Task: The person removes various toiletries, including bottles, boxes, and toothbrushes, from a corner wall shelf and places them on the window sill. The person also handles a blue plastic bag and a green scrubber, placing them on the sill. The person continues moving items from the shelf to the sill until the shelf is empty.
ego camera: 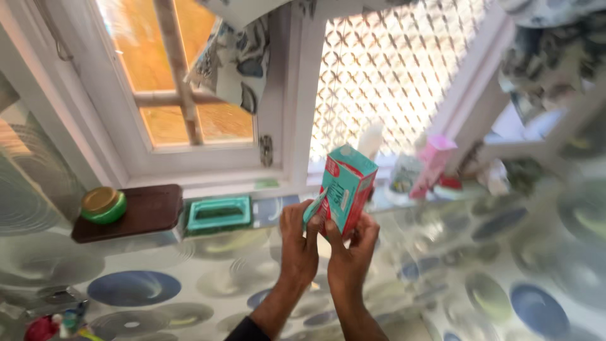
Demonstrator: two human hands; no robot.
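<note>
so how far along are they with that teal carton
Done: the teal carton is lifted off the sill, held in front of the window. In hand: the left hand pulls at its side flap while the right hand steadies its base. Left: nothing has come out yet.

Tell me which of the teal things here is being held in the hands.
The upright teal and red carton, gripped by the left hand and right hand. The other teal thing, an open rectangular tray, lies untouched on the sill further left.

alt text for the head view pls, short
Two hands, left hand and right hand, hold up a teal and red carton before a white window frame. A green jar sits on a brown shelf.
</note>
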